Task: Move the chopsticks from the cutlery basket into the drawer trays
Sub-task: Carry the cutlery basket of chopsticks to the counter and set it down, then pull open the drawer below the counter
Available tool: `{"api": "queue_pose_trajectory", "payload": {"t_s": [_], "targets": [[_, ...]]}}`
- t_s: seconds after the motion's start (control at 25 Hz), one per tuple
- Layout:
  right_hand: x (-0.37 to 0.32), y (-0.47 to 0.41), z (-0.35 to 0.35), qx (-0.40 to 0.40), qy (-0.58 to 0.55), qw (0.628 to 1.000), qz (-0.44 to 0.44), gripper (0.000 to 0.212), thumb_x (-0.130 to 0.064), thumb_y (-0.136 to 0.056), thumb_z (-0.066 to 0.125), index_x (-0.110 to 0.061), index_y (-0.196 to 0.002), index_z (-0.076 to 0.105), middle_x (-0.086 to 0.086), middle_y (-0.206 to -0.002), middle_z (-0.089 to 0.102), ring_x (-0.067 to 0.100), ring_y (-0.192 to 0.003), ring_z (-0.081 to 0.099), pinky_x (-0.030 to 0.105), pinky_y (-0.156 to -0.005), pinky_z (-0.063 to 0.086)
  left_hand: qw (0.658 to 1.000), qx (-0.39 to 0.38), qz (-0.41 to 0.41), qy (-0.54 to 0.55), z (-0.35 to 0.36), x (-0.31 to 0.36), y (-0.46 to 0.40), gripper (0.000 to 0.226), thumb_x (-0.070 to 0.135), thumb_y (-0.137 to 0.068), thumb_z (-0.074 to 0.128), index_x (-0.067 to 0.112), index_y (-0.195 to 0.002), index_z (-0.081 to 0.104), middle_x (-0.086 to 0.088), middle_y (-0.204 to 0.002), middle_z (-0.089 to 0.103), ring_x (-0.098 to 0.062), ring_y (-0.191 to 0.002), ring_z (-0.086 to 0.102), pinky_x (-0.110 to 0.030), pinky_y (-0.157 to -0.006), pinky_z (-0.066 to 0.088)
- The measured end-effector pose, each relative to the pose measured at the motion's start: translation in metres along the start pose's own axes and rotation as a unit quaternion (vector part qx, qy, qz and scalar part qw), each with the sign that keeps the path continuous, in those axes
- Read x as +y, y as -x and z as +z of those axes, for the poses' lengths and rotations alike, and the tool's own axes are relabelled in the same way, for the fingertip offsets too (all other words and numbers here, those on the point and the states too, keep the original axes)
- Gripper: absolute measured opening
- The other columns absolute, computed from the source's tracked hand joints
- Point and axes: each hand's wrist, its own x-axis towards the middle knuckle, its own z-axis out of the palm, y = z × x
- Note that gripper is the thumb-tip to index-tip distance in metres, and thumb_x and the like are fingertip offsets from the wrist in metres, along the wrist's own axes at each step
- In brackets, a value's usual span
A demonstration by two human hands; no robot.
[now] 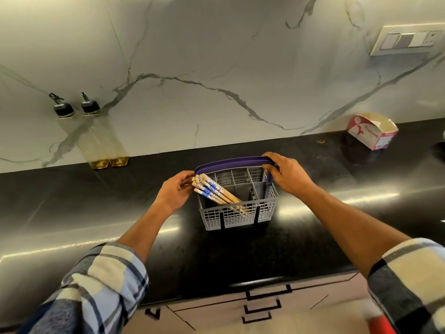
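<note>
Chopsticks (pixel 214 189) fill the left part of the grey cutlery basket (pixel 240 213), and they are the only thing we can make out inside it; the other compartments look bare from our view. They lie as one tilted bundle rather than standing upright: the blue-and-white patterned ends point up and to the far left, over the basket's left rim, while the plain wooden ends slope down to the near right, into the basket's near compartments. Their long axis runs on that diagonal.

We see the basket on the black worktop (pixel 96 213), with its purple handle (pixel 231 161) arched over the far side. Our left hand (pixel 174 190) is at the patterned ends, fingers curled round the top of the bundle. Our right hand (pixel 286 173) grips the right end of the handle, fingers wrapped over it.

Far left on the worktop, against the marble wall, two tall clear oil bottles (pixel 103 141) stand side by side with a little yellow liquid at the bottom. Far right lies a pink-and-white cardboard box (pixel 372 133). Below the worktop's near edge are drawer fronts with dark handles (pixel 262 307).
</note>
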Motion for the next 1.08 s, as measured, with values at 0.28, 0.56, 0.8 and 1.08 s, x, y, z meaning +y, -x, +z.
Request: {"api": "queue_pose_trajectory", "payload": {"t_s": [0.28,0.56,0.8,1.08], "targets": [[-0.017,0.014,-0.006,0.01,0.061,0.998,0.024,0.062,-0.039,-0.102,0.046,-0.022,-0.155,0.019,0.015,-0.14,0.053,0.03,-0.118,0.059,0.044,-0.099,0.048,0.999,0.006,0.034,0.002,-0.018,0.008,0.006,0.047,0.025,-0.1,0.052,0.028,-0.146,0.043,-0.004,-0.144,0.055,-0.018,-0.133,0.05,-0.033,-0.113,0.038],[-0.032,0.058,-0.009,0.035,0.145,0.989,-0.013,0.072,-0.055,-0.1,0.028,-0.016,-0.158,0.008,0.003,-0.165,0.008,0.017,-0.152,0.002,0.041,-0.124,0.006,0.981,0.07,0.108,-0.146,-0.028,0.015,0.019,0.06,0.046,-0.103,0.031,0.032,-0.156,0.006,0.001,-0.166,0.01,-0.021,-0.153,0.004,-0.049,-0.124,0.011],[-0.021,0.106,-0.009,0.019,0.152,0.988,0.0,0.072,-0.054,-0.101,0.031,-0.016,-0.157,0.008,0.004,-0.165,0.008,0.018,-0.152,0.0,0.042,-0.124,0.005,0.983,0.075,0.077,-0.148,-0.01,0.004,0.064,0.061,0.044,-0.104,0.029,0.023,-0.157,0.005,-0.001,-0.166,0.007,-0.021,-0.153,0.0,-0.046,-0.124,0.009],[0.006,0.167,0.008,-0.03,0.147,0.989,0.002,0.074,-0.058,-0.099,0.026,-0.016,-0.157,0.008,0.004,-0.165,0.009,0.018,-0.152,0.0,0.042,-0.124,0.006,0.979,0.083,0.058,-0.175,0.028,0.003,0.137,0.064,0.045,-0.102,0.029,0.019,-0.157,0.007,-0.003,-0.166,0.009,-0.02,-0.153,0.0,-0.047,-0.124,0.008]]}}
